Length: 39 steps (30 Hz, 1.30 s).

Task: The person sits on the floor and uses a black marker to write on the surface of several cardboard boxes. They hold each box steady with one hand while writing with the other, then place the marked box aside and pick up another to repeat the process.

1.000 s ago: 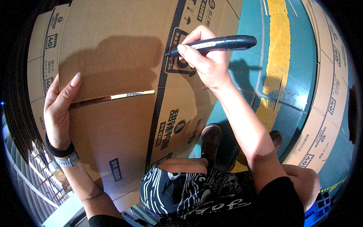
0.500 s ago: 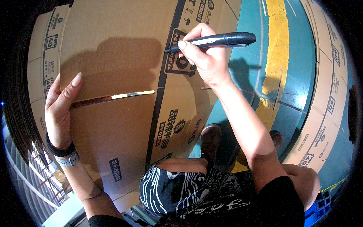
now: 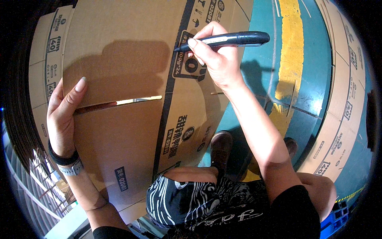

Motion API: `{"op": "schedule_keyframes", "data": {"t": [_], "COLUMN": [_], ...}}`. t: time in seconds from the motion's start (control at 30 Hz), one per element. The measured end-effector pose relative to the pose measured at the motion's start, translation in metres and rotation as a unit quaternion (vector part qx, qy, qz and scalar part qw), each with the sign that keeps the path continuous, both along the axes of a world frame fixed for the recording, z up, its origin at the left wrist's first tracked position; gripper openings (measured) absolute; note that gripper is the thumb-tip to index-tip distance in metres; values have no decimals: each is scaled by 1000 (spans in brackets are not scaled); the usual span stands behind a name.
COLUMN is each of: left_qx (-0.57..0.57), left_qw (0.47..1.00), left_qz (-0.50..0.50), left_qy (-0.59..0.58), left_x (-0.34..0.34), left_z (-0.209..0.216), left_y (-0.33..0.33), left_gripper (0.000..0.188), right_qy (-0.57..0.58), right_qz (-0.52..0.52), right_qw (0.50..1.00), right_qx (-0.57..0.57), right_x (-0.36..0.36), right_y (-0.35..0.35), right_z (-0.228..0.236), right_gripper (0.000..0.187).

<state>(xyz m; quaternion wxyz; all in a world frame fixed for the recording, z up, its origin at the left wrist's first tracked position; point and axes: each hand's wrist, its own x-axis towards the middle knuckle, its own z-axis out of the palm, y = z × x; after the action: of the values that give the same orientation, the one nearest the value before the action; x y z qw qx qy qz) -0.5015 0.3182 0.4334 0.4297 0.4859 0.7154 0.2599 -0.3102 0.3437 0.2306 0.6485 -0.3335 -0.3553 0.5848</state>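
A large flattened cardboard box (image 3: 123, 24) with black print leans in front of me, a slot cut between its flaps. My left hand (image 3: 64, 113) grips its left edge, thumb on the face and the other fingers hidden behind. A black marker pen (image 3: 242, 38) is pinched in my right hand (image 3: 218, 63) and lies nearly level. Its dark tip points left at the black printed stripe; whether it touches the board cannot be made out. The hand's shadow falls across the upper flap.
More stacked cardboard (image 3: 43, 71) stands along the left, and another printed stack (image 3: 346, 99) curves along the right. Between them is a green floor (image 3: 262, 75) with a yellow line (image 3: 290, 51). A blue crate (image 3: 338, 217) sits at the lower right. My knees and shoes are below.
The marker's tip and my right hand have shifted very slightly up along the black stripe. My left hand and the cardboard stay in place.
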Motion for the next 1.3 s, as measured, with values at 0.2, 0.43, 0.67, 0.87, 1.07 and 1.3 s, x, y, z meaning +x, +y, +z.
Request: {"op": "schedule_keyframes", "data": {"t": [0.2, 0.43, 0.67, 0.87, 1.07, 1.3], "left_qx": [10, 11, 11, 15, -5, 2], "left_qw": [1000, 999, 1000, 1000, 999, 999], "left_qz": [-20, -29, 18, 4, -25, -15], "left_qy": [19, 36, 22, 18, 31, 39], "left_x": [9, 11, -4, -4, 4, 8], "left_z": [4, 5, 3, 3, 8, 6], "left_y": [0, 0, -3, -3, -2, -2], "left_gripper": [30, 30, 27, 30, 30, 31], "right_qy": [-2, 6, 2, 7, 11, 16], "right_qz": [4, 3, 9, 4, 7, 7], "right_qw": [1000, 1000, 1000, 1000, 1000, 1000], "right_qx": [-2, 5, -1, 2, 6, 13], "right_x": [1, 3, 4, 5, 5, 6], "right_y": [3, 5, 6, 9, 11, 15], "right_z": [0, 2, 4, 2, 1, 2], "right_gripper": [17, 18, 18, 18, 18, 17]}}
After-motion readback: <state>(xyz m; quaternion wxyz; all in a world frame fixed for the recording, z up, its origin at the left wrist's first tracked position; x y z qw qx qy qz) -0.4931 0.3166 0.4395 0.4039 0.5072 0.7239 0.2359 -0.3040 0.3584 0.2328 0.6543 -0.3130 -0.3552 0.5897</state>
